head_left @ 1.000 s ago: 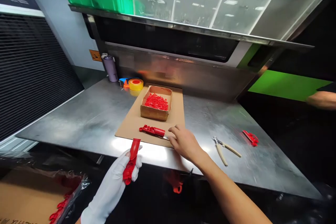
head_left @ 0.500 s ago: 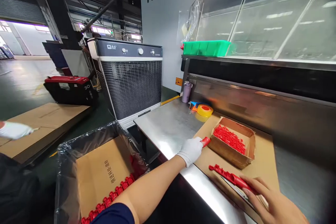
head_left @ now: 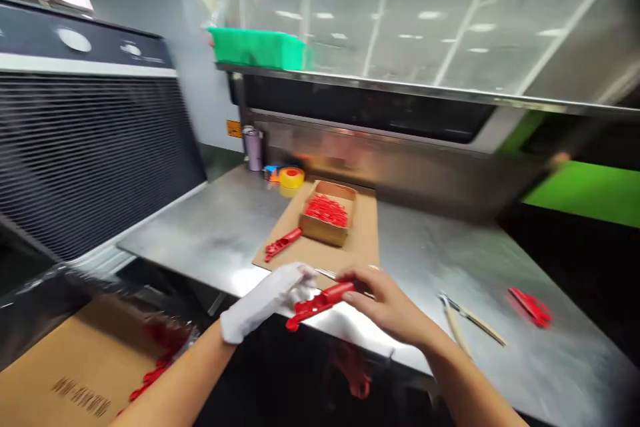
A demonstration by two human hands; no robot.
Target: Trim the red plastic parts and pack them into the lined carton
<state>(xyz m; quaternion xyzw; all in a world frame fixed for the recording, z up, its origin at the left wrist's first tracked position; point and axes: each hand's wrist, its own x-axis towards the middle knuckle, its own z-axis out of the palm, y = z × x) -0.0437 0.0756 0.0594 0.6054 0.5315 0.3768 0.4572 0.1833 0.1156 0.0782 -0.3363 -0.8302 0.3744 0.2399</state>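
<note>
My right hand [head_left: 375,290], bare, grips a red plastic part [head_left: 323,301] with a tube-like end and a notched, open end pointing left. A thin silvery tool [head_left: 326,273] shows by its fingers; its kind is unclear. My left hand [head_left: 283,290], in a white glove, is beside the part with fingers bent and somewhat apart; whether they touch it is blurred. A second red plastic part [head_left: 283,244] lies on the cardboard sheet [head_left: 340,255]. Behind it stands a small cardboard box [head_left: 327,232] of thin red pieces [head_left: 326,209].
On the metal table [head_left: 200,227] are yellow tape [head_left: 291,178], a purple bottle [head_left: 253,149], a wooden-handled tool [head_left: 477,325] and a red-handled item [head_left: 533,307]. A green bin [head_left: 257,48] sits on the shelf above. Lower left stands a lined carton [head_left: 65,360] with red parts.
The view has swung right. My left hand has let go of a red part, which lies on the cardboard, and has come close to the part in my right hand.
</note>
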